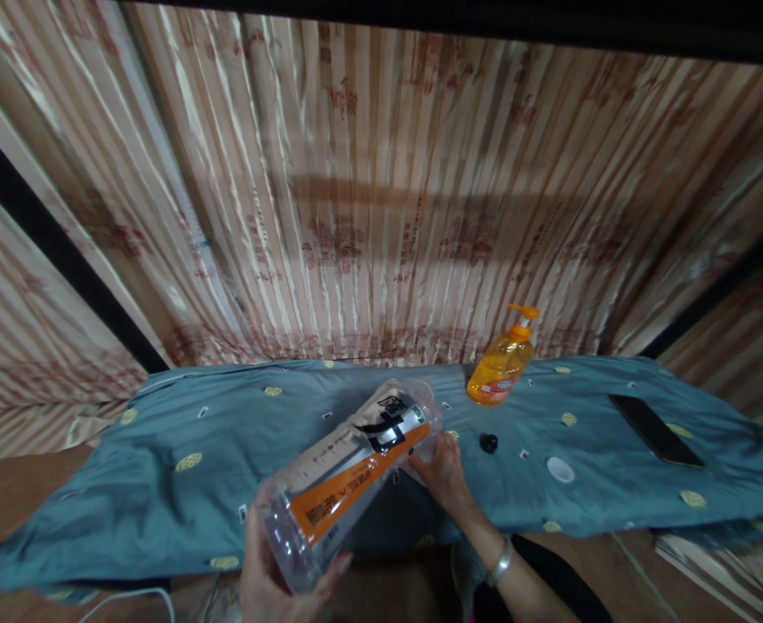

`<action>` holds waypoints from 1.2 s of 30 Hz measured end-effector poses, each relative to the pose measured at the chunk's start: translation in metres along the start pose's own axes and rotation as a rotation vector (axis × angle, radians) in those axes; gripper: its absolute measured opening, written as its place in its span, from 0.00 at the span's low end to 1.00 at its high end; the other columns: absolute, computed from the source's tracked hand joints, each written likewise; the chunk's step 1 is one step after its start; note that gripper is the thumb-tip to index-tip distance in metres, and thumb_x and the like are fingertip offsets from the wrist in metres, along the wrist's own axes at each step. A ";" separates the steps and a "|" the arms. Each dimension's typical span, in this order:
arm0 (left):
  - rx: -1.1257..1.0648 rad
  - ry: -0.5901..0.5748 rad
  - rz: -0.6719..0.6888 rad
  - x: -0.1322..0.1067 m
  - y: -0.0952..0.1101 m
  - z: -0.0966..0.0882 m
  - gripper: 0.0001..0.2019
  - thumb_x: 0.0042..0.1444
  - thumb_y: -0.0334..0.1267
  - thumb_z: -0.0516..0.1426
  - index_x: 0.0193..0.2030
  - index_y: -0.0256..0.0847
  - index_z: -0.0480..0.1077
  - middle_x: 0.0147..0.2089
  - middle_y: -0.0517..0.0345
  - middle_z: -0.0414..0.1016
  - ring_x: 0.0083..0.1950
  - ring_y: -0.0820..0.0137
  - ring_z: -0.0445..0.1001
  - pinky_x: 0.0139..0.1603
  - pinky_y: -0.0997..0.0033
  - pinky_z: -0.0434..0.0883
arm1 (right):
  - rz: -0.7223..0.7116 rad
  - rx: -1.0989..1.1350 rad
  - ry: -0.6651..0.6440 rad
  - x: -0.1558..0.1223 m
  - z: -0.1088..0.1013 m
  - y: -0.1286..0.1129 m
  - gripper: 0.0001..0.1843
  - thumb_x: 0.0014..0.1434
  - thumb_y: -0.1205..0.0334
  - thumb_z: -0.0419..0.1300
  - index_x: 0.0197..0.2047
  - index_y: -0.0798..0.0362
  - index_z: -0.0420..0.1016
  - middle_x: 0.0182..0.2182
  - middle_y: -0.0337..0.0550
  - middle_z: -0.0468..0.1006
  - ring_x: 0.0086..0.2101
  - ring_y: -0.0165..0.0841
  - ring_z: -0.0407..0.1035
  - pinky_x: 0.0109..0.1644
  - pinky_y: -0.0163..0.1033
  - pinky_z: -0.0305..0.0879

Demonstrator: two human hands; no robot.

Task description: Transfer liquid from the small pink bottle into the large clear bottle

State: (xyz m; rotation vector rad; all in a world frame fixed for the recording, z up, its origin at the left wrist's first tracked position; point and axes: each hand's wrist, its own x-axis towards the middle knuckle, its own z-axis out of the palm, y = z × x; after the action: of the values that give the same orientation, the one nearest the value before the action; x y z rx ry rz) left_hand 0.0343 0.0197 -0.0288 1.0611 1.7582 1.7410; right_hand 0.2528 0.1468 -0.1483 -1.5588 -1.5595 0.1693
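My left hand wraps round the near end of a large clear plastic bottle with an orange, white and black label, held lying on its side. My right hand, with a bracelet on the wrist, grips the far end of the same bottle just over the teal cloth. A small black cap lies on the cloth just right of my right hand.
An orange pump bottle of soap stands at the back of the cloth-covered surface. A white round lid and a dark phone lie to the right. A striped curtain hangs behind. A white cable runs below left.
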 end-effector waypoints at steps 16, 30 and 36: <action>-0.014 -0.014 -0.036 0.002 0.010 0.003 0.48 0.34 0.64 0.70 0.60 0.39 0.65 0.57 0.43 0.72 0.62 0.47 0.73 0.67 0.46 0.67 | 0.007 0.019 -0.005 0.002 -0.005 -0.007 0.12 0.55 0.62 0.63 0.44 0.46 0.70 0.38 0.47 0.80 0.44 0.49 0.75 0.56 0.65 0.68; -0.019 -0.026 -0.034 0.003 0.004 0.000 0.49 0.34 0.62 0.70 0.61 0.38 0.65 0.58 0.41 0.74 0.60 0.46 0.75 0.67 0.44 0.68 | -0.015 0.024 -0.008 0.000 -0.005 -0.006 0.13 0.56 0.60 0.61 0.45 0.48 0.70 0.39 0.50 0.79 0.44 0.51 0.74 0.55 0.66 0.69; -0.027 -0.018 -0.033 0.003 0.009 0.001 0.50 0.33 0.61 0.71 0.61 0.36 0.65 0.59 0.39 0.73 0.63 0.44 0.73 0.67 0.44 0.67 | 0.005 0.019 0.020 0.000 -0.003 -0.004 0.12 0.56 0.58 0.61 0.45 0.48 0.69 0.38 0.50 0.79 0.44 0.51 0.74 0.55 0.66 0.69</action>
State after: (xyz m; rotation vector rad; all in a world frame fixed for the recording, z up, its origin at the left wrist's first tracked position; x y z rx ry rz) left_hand 0.0352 0.0223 -0.0192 1.0279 1.7274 1.7253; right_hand 0.2514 0.1443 -0.1438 -1.5451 -1.5345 0.1696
